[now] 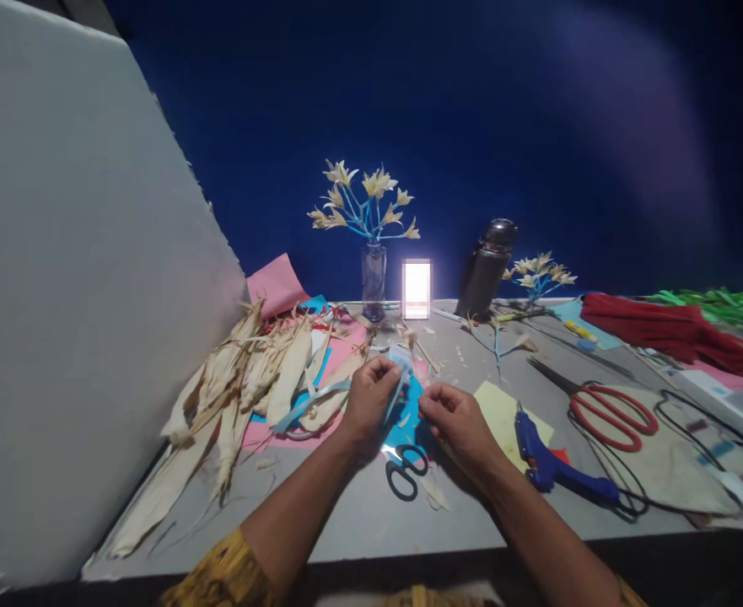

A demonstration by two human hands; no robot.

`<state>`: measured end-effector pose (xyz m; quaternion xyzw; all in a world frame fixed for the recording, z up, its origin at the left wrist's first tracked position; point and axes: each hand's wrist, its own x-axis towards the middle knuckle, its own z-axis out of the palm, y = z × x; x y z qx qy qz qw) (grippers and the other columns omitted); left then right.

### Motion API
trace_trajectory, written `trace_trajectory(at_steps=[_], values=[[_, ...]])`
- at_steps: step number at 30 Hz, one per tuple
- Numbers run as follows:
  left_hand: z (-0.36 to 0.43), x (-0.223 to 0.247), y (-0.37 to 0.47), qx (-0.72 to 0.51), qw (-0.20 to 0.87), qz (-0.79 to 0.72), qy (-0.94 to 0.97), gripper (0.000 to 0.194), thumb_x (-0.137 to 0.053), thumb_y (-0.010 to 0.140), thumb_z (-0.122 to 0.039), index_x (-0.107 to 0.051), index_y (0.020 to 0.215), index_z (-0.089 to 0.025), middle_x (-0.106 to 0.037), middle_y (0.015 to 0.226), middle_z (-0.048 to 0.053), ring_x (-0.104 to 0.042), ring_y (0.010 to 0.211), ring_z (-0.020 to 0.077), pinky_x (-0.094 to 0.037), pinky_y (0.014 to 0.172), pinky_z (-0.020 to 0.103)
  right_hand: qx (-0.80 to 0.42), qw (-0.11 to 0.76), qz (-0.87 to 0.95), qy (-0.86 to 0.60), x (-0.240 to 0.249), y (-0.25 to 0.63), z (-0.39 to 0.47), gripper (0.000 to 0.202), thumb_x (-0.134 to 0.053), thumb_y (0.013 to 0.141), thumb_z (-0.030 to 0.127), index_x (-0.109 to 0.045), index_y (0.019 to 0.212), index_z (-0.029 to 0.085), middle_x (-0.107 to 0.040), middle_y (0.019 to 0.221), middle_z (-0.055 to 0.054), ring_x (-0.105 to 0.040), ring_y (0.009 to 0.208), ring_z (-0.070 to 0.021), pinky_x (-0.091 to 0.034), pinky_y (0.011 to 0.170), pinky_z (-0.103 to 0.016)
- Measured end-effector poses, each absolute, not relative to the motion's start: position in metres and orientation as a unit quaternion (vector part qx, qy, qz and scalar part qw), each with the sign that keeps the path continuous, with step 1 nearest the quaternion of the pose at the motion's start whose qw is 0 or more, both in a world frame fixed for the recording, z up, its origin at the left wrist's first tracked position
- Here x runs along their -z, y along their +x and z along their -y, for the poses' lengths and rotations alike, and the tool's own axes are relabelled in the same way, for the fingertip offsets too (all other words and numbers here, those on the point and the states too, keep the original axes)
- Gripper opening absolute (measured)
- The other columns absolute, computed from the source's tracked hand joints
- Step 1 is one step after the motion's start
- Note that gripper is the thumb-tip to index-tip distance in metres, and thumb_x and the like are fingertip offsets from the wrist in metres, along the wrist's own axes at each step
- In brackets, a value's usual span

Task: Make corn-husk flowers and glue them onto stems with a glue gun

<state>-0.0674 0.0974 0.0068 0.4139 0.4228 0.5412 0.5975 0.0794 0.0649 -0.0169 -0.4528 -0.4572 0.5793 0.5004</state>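
Near the middle of the table my left hand [373,400] is closed, its thumb and fingers pinching a thin pale blue strip [400,384]. My right hand [456,415] is close by on the right, fingers curled together in a pinch; whatever is between them is too small to name. Bright blue paper [409,421] lies beneath and between the hands. Black-handled scissors [407,472] rest just below them. To the left of my left hand is a heap of dried corn husks [250,379] on pink paper [255,436].
Behind stand a glass vase [374,282] of husk flowers [364,198] and a dark flask [488,270]. At right lie red-handled scissors [615,417], a blue glue gun [557,468] with its cord, yellow paper [498,413] and red cloth [675,333]. A white panel [93,278] rises at left.
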Motion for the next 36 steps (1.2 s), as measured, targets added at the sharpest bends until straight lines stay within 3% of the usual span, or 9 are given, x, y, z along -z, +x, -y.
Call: trace_trajectory(at_steps=[16,25,36], values=[[-0.103,0.003,-0.067,-0.553,0.633,-0.406,0.36,0.027,-0.078,0.069,-0.032,-0.06,0.081,-0.015,-0.063,0.065,0.0,-0.057,0.056,0.0108,-0.046,0.055,0.022,-0.514,0.465,0.508,-0.512,0.011,0.07,-0.06,0.019,-0.069,0.075,0.033,-0.061,0.07,0.017,-0.051,0.051,0.005,-0.046,0.044,-0.009,-0.034,0.042,-0.02],[-0.102,0.006,-0.064,-0.553,0.672,-0.378,0.315,0.033,-0.083,0.063,-0.029,-0.061,0.084,-0.014,-0.064,0.065,0.0,-0.06,0.056,0.0119,-0.046,0.056,0.023,-0.514,0.456,0.503,-0.524,0.015,0.07,-0.061,0.022,-0.068,0.077,0.037,-0.06,0.073,0.017,-0.051,0.051,0.005,-0.046,0.043,-0.0089,-0.036,0.04,-0.02],[-0.108,0.01,-0.069,-0.554,0.689,-0.364,0.294,0.025,-0.079,0.068,-0.028,-0.061,0.077,-0.014,-0.064,0.063,0.001,-0.056,0.054,0.0101,-0.044,0.056,0.022,-0.569,0.466,0.467,-0.491,0.029,0.066,-0.06,0.03,-0.073,0.075,0.044,-0.06,0.076,0.017,-0.051,0.049,0.007,-0.045,0.039,-0.0087,-0.038,0.037,-0.02]])
